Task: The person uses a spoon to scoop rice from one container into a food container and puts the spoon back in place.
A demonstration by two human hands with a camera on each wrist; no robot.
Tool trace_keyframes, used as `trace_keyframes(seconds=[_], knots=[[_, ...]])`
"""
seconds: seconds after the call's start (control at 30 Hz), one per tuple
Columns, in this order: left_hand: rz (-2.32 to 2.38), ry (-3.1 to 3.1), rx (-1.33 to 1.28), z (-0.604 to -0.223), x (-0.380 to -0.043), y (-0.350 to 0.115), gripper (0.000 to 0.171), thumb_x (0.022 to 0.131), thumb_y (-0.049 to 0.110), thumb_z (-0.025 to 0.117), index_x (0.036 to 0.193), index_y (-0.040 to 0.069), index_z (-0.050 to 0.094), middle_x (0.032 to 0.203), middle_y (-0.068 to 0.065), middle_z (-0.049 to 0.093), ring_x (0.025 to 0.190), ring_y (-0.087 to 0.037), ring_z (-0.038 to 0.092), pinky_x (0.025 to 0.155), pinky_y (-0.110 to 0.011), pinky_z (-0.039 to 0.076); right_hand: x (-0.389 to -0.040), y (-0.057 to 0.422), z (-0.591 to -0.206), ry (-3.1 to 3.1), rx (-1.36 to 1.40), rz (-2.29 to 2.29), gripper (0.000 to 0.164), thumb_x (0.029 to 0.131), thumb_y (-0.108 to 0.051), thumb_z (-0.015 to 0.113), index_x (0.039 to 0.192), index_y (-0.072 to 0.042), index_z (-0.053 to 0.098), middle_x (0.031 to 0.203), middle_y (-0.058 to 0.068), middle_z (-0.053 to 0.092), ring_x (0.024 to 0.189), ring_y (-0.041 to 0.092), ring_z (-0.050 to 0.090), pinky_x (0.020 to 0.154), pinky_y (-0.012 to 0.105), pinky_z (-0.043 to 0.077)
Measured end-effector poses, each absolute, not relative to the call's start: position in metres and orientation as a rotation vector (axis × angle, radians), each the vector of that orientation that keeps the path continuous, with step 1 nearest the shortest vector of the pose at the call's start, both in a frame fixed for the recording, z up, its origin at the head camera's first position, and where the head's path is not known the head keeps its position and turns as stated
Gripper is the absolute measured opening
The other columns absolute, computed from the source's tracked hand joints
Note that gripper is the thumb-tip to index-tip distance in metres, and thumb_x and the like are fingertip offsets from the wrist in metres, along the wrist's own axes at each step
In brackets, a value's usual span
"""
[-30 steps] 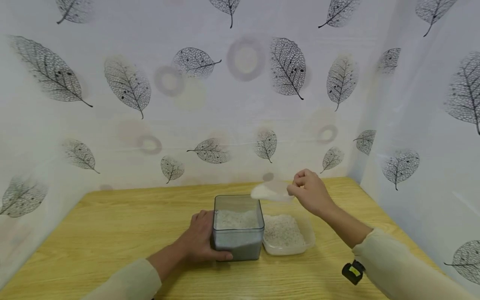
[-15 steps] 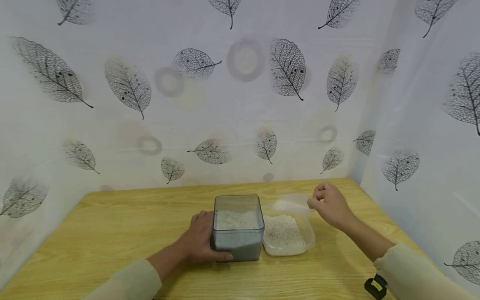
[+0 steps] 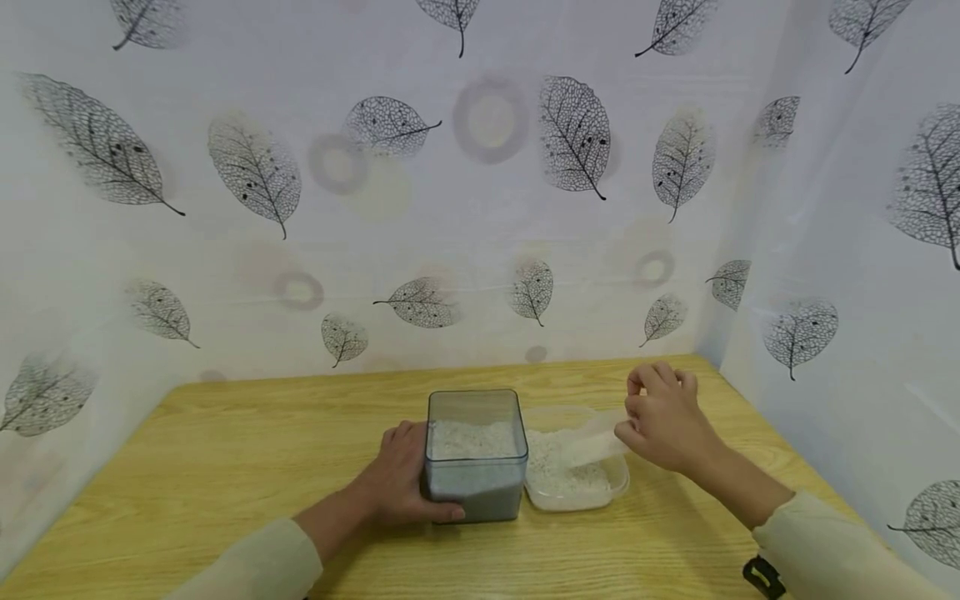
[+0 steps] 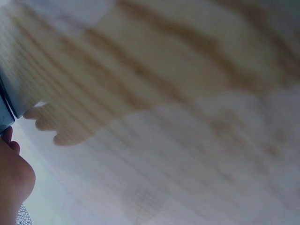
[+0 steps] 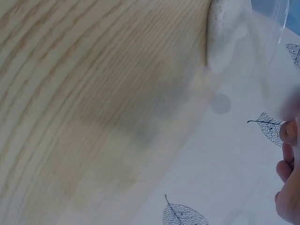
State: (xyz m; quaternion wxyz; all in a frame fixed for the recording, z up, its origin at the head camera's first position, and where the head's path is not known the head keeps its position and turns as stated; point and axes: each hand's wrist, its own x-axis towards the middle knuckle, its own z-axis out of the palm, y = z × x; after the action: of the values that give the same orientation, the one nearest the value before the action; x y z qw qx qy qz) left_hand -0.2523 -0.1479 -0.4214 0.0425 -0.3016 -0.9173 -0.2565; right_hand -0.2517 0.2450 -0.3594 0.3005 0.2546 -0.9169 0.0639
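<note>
My left hand (image 3: pixel 399 482) grips a grey see-through square canister (image 3: pixel 477 493) at its left side, thumb across the front. White rice-like grains fill part of this canister. Touching or nearly touching its right side is a shallow clear plastic tub (image 3: pixel 622 490), also holding white grains. My right hand (image 3: pixel 666 421) pinches a translucent plastic scoop (image 3: pixel 596 447), whose front end dips over the grains in the tub. In the left wrist view, my left hand (image 4: pixel 16 176) shows at the edge beside the canister (image 4: pixel 5 115). The right wrist view catches my right hand (image 5: pixel 289 190) at its edge.
Both containers stand on a wood-grain table (image 3: pixel 262 467). Behind and to the right hangs a white sheet (image 3: pixel 480 225) printed with leaves. A black strap device (image 3: pixel 763 577) is at my right wrist.
My right hand has moved right and away from above the canister, and the scoop has tilted down into the tub's grains. My left hand and the canister have stayed put.
</note>
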Motion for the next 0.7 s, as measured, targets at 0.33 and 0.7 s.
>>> trace_keyframes(seconds=[0.33, 0.7], knots=[[-0.777, -2.804, -0.928, -0.42, -0.253, -0.148, 0.113, 0.064, 0.078, 0.074, 0.147, 0.011, 0.036, 0.136, -0.003, 0.051, 0.117, -0.018, 0.042, 0.109, -0.053, 0.027, -0.261, 0.231, -0.334, -1.905, 0.961, -0.098, 0.024, 0.077, -0.01, 0.034, 0.054, -0.014, 0.038, 0.091, 0.011, 0.05, 0.092, 0.037, 0.043, 0.077, 0.054, 0.026], [-0.775, -2.801, -0.927, -0.423, -0.254, -0.148, 0.112, 0.064, 0.076, 0.076, 0.147, 0.01, 0.037, 0.135, -0.003, 0.052, 0.115, -0.018, 0.043, 0.107, -0.052, 0.028, -0.263, 0.189, -0.294, -1.811, 0.9, 0.126, 0.018, 0.078, -0.009, 0.044, 0.06, -0.008, 0.047, 0.095, 0.017, 0.05, 0.093, 0.042, 0.04, 0.074, 0.056, 0.025]])
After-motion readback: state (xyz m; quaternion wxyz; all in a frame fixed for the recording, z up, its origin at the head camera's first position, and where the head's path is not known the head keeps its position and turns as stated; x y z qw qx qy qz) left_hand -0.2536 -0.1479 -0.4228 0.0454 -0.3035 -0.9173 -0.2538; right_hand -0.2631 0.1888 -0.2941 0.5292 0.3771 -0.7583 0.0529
